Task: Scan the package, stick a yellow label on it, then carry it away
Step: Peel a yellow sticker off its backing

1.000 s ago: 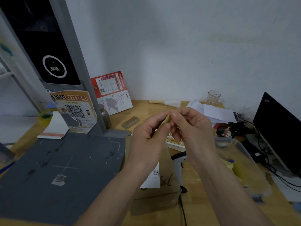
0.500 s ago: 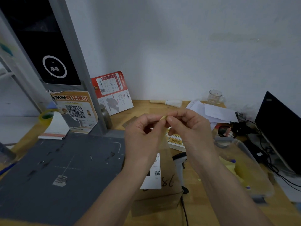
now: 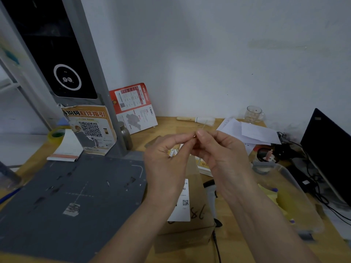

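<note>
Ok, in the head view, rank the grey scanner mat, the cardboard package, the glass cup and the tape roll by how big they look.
1. Grey scanner mat
2. Cardboard package, partly hidden by the arms
3 and 4. Glass cup and tape roll: these look alike, so I can't rank them.

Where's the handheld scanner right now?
Head view: the handheld scanner lies on the wooden desk just right of the cardboard package, partly hidden under the right forearm, left of the clear plastic bin.
</note>
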The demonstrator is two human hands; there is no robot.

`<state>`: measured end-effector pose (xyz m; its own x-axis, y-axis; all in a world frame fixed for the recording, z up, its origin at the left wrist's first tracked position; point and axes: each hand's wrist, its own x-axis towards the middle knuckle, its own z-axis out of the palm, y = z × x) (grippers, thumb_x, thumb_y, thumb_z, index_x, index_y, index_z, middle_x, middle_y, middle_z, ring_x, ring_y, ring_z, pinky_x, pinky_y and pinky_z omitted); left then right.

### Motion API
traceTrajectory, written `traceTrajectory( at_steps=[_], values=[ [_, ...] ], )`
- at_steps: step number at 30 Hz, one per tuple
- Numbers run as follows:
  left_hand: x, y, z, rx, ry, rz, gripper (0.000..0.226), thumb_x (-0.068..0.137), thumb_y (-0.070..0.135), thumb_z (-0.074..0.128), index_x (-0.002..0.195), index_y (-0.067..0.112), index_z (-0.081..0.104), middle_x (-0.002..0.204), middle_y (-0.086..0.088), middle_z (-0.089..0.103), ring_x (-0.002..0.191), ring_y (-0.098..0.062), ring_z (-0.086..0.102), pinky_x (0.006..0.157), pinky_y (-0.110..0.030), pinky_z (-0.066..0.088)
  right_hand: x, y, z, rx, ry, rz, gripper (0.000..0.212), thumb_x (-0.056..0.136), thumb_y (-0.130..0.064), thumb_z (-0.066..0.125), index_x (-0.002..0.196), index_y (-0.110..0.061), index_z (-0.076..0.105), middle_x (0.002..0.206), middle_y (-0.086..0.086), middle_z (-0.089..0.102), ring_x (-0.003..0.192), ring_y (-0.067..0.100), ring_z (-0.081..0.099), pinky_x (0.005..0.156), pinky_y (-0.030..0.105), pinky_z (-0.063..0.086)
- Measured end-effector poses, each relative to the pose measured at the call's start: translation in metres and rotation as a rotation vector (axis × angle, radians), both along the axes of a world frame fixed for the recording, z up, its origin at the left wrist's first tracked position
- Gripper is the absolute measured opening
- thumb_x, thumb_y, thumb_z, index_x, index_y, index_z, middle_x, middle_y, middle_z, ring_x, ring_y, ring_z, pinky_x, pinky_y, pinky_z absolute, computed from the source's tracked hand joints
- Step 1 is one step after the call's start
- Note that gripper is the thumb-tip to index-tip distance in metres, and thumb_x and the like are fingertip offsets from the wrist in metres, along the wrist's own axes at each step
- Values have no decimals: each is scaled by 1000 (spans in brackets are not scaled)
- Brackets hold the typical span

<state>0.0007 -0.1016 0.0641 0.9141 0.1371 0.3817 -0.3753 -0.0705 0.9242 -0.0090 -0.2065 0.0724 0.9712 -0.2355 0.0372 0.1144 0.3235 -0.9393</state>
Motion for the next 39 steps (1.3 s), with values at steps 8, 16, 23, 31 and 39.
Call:
traceTrajectory(
  at_steps=[8, 16, 23, 31, 39],
  values=[
    [0, 0, 4, -126, 21, -110, 17, 76, 2, 73, 87, 15, 76, 83, 7, 76, 78, -4, 72, 69, -14, 54, 0, 0, 1, -34, -23, -41, 28, 62, -28, 74, 80, -6, 74, 86, 21, 72, 83, 36, 67, 83, 45, 56],
    [-1, -1, 4, -211, 33, -180, 18, 76, -1, 71, 93, 3, 74, 78, 12, 76, 75, 0, 70, 65, -9, 51, -1, -1, 2, -45, -69, -42, 19, 63, -25, 73, 73, -9, 74, 70, 10, 70, 67, 23, 62, 64, 29, 53],
    [-1, -1, 4, -202, 31, -176, 18, 77, -2, 70, 91, 7, 75, 77, 13, 76, 76, 0, 70, 65, -9, 51, 0, -1, 2, -2, -62, -10, 24, 62, -27, 73, 76, -8, 73, 74, 10, 70, 68, 22, 62, 62, 28, 52],
    [-1, -1, 4, -204, 44, -164, 17, 77, -1, 70, 91, 8, 75, 83, 9, 76, 78, -1, 71, 67, -10, 52, 0, -2, 1, 16, -61, 1, 26, 63, -24, 73, 79, -4, 72, 74, 12, 69, 69, 21, 62, 62, 26, 51],
    [0, -3, 3, -176, 44, -143, 14, 77, 2, 71, 90, 8, 75, 85, 3, 76, 77, -5, 71, 67, -12, 53, 0, -3, 2, 5, -56, -1, 30, 59, -27, 76, 79, -6, 73, 77, 13, 70, 71, 24, 62, 66, 29, 52]
  ],
)
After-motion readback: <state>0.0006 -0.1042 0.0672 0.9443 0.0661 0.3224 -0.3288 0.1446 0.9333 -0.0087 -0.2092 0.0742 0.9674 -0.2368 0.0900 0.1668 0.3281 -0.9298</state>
